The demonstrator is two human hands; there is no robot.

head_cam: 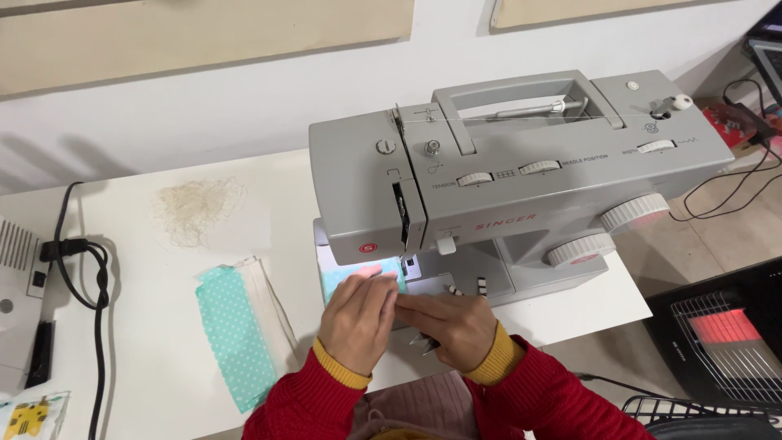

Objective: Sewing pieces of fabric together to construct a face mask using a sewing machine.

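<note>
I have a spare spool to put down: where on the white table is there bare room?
Bare: the table between the black cable and the dotted fabric. Crowded: both hands press fabric under the sewing machine; a thread tuft lies behind.

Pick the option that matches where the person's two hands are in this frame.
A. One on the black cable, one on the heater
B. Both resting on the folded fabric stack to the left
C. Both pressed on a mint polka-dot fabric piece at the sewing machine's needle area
C: the left hand and the right hand lie together on the mint polka-dot fabric piece under the grey sewing machine head, apart from the folded fabric stack.
</note>
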